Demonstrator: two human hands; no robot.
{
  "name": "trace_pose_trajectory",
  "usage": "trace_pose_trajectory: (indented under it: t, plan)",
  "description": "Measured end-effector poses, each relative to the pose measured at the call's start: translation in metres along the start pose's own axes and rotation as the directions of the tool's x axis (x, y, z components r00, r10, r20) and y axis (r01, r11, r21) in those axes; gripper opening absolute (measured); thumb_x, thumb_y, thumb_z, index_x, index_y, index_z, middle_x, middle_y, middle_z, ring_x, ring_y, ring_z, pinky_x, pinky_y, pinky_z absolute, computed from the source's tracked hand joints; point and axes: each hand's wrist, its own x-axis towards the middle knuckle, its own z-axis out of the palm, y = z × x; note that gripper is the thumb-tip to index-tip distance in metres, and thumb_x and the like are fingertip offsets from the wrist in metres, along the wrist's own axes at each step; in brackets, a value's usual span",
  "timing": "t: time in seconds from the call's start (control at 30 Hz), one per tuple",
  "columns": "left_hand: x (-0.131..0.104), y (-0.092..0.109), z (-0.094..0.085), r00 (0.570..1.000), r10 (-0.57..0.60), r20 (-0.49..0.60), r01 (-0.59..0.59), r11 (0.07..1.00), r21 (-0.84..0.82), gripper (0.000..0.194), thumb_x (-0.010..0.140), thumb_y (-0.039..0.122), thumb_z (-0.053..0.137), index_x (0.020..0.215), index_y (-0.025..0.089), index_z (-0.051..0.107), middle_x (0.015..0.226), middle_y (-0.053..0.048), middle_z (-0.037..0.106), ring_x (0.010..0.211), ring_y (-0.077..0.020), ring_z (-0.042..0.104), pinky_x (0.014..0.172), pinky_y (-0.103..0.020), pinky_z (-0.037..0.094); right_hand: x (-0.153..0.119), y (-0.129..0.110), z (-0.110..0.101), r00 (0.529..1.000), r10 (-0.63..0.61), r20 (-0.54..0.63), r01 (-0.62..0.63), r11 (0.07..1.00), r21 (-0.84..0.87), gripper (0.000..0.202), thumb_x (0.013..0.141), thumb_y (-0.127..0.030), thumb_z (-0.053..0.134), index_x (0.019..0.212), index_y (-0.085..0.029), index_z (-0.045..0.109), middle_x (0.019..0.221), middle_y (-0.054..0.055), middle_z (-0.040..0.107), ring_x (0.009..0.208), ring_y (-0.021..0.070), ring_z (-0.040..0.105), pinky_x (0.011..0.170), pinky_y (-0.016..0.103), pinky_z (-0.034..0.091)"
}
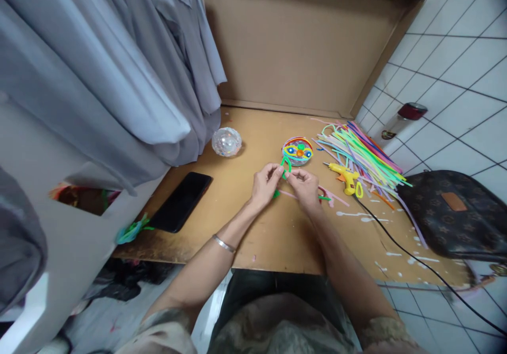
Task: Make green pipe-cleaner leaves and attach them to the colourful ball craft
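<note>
Near the table's middle, both hands pinch a green pipe cleaner (288,161), bent into a narrow loop that points away from me. My left hand (266,186) grips its lower left side with thumb and forefinger. Close beside it, my right hand (304,187) pinches the lower right side. Just beyond the loop lies a round piece decorated like a colourful face (298,152), with blue eyes and an orange centre. Pink pipe cleaner pieces (336,197) and small green bits lie beneath and beside my hands, partly covered.
A yellow glue gun (345,177) with a black cord lies right, before a pile of coloured pipe cleaners (364,153). A brown bag (459,211) sits far right. Left are a clear faceted bowl (226,142), a black phone (182,202) and a grey curtain (158,68). Cardboard (293,42) stands behind.
</note>
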Motion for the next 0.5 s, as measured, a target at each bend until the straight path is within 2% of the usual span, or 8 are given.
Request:
trace_pose_trajectory:
  t: [0.17,0.27,0.4,0.5]
  plan:
    - [0.005,-0.002,0.001,0.997,-0.072,-0.014,0.071,0.996,-0.051,0.034,0.079,0.049,0.070,0.074,0.016,0.062,0.057,0.005,0.055,0.051,-0.0088,0.049,0.055,-0.023,0.040,-0.004,-0.002,0.002,0.999,-0.026,0.046,0.028,0.998,-0.047,0.032,0.059,-0.048,0.075,0.067,-0.018,0.068,0.061,0.001,0.069,0.059,0.0151,0.060,0.059,0.028,0.049]
    - [0.007,-0.005,0.001,0.996,-0.078,-0.041,0.075,0.995,-0.069,0.034,0.079,0.048,0.070,0.071,0.017,0.059,0.055,0.005,0.054,0.051,-0.0087,0.049,0.056,-0.022,0.041,-0.007,0.000,0.001,0.996,-0.047,0.077,0.054,0.993,-0.104,0.029,0.064,-0.046,0.072,0.071,-0.018,0.069,0.066,0.003,0.071,0.060,0.0161,0.062,0.059,0.028,0.049]
    - [0.007,-0.008,0.001,0.993,-0.081,-0.082,0.074,0.994,-0.085,0.038,0.078,0.052,0.071,0.069,0.017,0.058,0.052,0.005,0.052,0.049,-0.0083,0.047,0.053,-0.022,0.038,-0.011,-0.001,0.001,0.989,-0.130,0.072,0.142,0.970,-0.200,0.025,0.070,-0.043,0.068,0.073,-0.018,0.070,0.069,0.003,0.072,0.062,0.0173,0.064,0.060,0.029,0.049]
    - [0.006,-0.009,0.002,0.992,-0.109,-0.068,0.097,0.982,-0.160,0.044,0.072,0.058,0.075,0.070,0.017,0.058,0.054,0.005,0.053,0.049,-0.0077,0.047,0.052,-0.022,0.039,-0.012,-0.004,0.000,0.984,-0.167,0.065,0.177,0.961,-0.214,0.024,0.073,-0.043,0.064,0.069,-0.019,0.067,0.064,0.002,0.069,0.059,0.0162,0.061,0.057,0.028,0.047]
